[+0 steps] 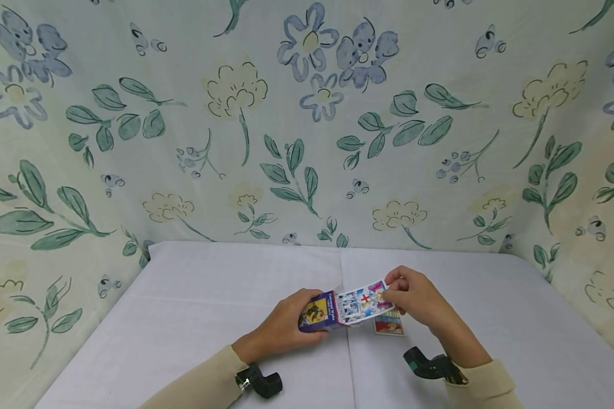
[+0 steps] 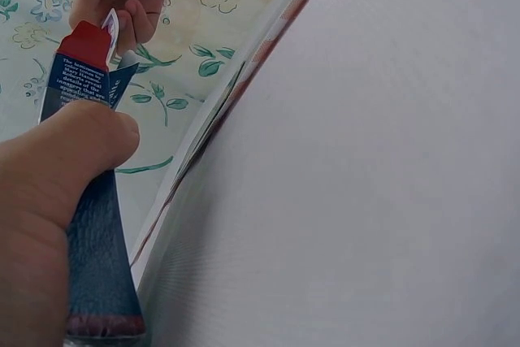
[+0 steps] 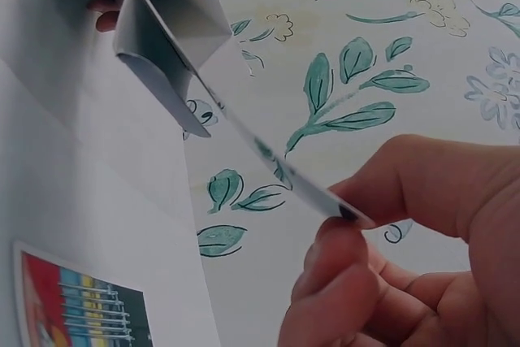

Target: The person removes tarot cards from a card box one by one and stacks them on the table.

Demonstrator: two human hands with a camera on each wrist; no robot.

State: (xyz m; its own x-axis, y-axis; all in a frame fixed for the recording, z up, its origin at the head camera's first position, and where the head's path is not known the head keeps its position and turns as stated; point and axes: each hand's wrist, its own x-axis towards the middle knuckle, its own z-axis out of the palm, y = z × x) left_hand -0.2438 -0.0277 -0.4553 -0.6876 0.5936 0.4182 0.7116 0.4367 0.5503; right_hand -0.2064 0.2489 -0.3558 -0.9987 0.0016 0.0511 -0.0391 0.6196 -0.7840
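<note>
My left hand (image 1: 283,322) grips a blue card box (image 1: 318,313) with a yellow picture panel, tilted above the table. In the left wrist view, the thumb lies across the dark blue side of the box (image 2: 96,233), and a red flap (image 2: 85,45) stands up at its end. From the box's open end a colourful, white-bordered card (image 1: 355,304) sticks out. My right hand (image 1: 418,296) pinches that card's far end between thumb and fingers; the right wrist view shows it edge-on. Below, another picture card (image 1: 390,326) lies on the table, partly hidden in the head view.
A white cloth with a crease covers the table (image 1: 225,272). Behind it and at the sides hangs a flower-patterned curtain (image 1: 307,170). Black wrist cameras sit on the left cuff (image 1: 262,382) and the right cuff (image 1: 430,366).
</note>
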